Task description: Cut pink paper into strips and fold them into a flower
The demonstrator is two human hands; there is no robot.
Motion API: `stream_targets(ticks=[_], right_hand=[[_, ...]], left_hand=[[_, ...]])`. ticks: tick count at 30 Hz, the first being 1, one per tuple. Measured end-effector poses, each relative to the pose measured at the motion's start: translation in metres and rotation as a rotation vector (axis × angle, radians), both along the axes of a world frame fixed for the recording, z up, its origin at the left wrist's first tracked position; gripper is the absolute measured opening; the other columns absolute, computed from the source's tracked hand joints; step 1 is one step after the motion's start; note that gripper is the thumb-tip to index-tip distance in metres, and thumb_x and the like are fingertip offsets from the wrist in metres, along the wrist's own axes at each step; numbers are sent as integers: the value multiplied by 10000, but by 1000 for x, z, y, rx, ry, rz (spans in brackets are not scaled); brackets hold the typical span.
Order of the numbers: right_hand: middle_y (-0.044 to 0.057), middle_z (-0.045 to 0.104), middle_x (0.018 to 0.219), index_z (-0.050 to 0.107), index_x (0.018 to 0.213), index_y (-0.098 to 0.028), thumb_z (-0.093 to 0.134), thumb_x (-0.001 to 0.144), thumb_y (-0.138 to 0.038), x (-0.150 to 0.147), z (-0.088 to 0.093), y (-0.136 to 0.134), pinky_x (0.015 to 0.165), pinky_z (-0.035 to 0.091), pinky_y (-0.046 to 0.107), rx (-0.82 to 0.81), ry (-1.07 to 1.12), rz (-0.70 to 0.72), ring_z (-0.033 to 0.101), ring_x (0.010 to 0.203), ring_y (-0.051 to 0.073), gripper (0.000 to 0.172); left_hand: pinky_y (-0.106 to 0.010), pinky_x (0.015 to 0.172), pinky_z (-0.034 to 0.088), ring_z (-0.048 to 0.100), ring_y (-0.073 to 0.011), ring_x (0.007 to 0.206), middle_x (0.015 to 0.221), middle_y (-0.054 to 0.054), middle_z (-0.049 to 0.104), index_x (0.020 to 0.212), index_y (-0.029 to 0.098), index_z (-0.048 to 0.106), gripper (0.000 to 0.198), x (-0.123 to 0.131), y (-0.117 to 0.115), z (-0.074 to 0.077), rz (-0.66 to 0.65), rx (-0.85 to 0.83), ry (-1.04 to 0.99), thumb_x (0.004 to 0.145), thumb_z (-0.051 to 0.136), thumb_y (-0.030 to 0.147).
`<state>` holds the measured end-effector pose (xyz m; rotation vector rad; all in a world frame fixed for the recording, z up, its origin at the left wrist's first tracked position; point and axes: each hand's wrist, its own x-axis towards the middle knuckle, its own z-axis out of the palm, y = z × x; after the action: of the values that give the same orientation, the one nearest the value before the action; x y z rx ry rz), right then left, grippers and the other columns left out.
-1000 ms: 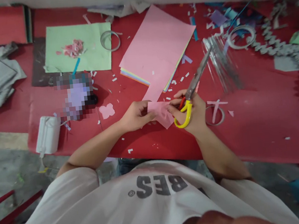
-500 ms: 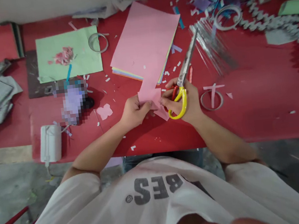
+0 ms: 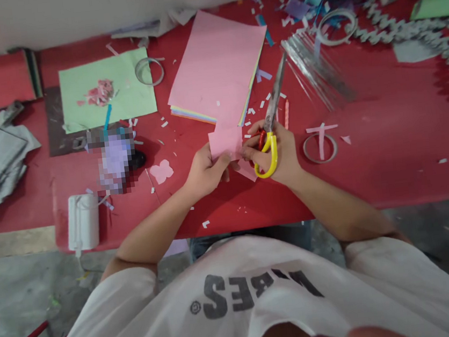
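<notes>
Pink paper, one small piece of it, is sitting between our two hands just above the red table, close to the front edge and just in front of the stack of coloured sheets.

From the head view, we are pinching the paper's left side with the left hand, fingers closed on it. The right hand is gripping the scissors through the yellow and red handles. The blades are looking shut and pointing away from us, while the fingertips are touching the paper's right side.

We are judging the paper to be very light, thin and limp. It is likely to crease or tear under a hard pull, so a flat pinch near an edge is suiting it best. It is looking pale and matte, squarish on top, with a corner hanging toward the scissors; whether it is folded we cannot tell.

A tape ring is lying right of the hands, and a flower cutout left of them.
</notes>
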<state>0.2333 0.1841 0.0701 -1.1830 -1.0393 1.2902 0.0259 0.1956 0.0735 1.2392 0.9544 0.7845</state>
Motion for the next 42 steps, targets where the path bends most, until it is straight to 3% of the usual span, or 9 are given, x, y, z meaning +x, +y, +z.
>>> stream_targets(ticks=[6, 14, 20, 27, 32, 37, 42], right_hand=[[-55, 755, 741, 603, 1050, -314, 1014, 788, -448, -2, 1, -3, 667, 665, 389, 24, -108, -22, 734, 620, 199, 506], [-60, 756, 726, 623, 1066, -302, 1041, 772, -472, 4, 1, -3, 569, 625, 346, 14, -188, -36, 725, 579, 191, 538], [-62, 764, 737, 636, 1091, -301, 1032, 784, -406, 7, -3, -3, 584, 621, 343, 11, -208, -12, 729, 597, 189, 512], [-71, 773, 740, 653, 1084, -297, 1022, 727, -317, 9, 2, 0, 626, 613, 339, 3, -152, -12, 726, 607, 183, 513], [-71, 752, 721, 650, 1040, -298, 1019, 674, -292, 10, 8, 2, 628, 603, 350, 12, -180, -3, 693, 601, 179, 520], [-57, 759, 754, 647, 1067, -304, 996, 734, -329, 13, 7, 3, 640, 631, 380, 55, -215, 0, 715, 618, 193, 483], [-67, 754, 725, 653, 1067, -313, 1019, 738, -348, 16, 4, 5, 647, 657, 395, 58, -193, 15, 715, 603, 198, 493]], left_hand=[[-188, 456, 500, 628, -88, 476, 745, -29, 763, 987, 156, 669, 346, 8, 0, -8, 16, 25, -29, 1062, 757, 482], [-227, 568, 592, 715, -133, 610, 801, -54, 781, 994, 147, 729, 388, 1, 13, -27, 37, 56, -143, 984, 844, 517], [-198, 516, 542, 679, -110, 552, 762, -58, 769, 924, 127, 742, 384, -2, 15, -24, -32, 50, -113, 1004, 830, 492], [-198, 509, 519, 685, -119, 542, 718, -34, 752, 974, 139, 744, 401, -4, 16, -32, 20, 155, -43, 1029, 805, 532], [-220, 522, 527, 692, -133, 549, 720, -46, 760, 900, 160, 740, 427, -10, 19, -24, -60, 140, -31, 1046, 789, 558], [-217, 490, 423, 624, -119, 498, 598, -29, 696, 740, 179, 722, 518, -12, 20, -11, -102, 230, 126, 1057, 763, 586], [-238, 543, 406, 583, -116, 571, 667, -25, 684, 739, 176, 702, 560, -12, 21, -13, -132, 291, 67, 1014, 792, 655]])
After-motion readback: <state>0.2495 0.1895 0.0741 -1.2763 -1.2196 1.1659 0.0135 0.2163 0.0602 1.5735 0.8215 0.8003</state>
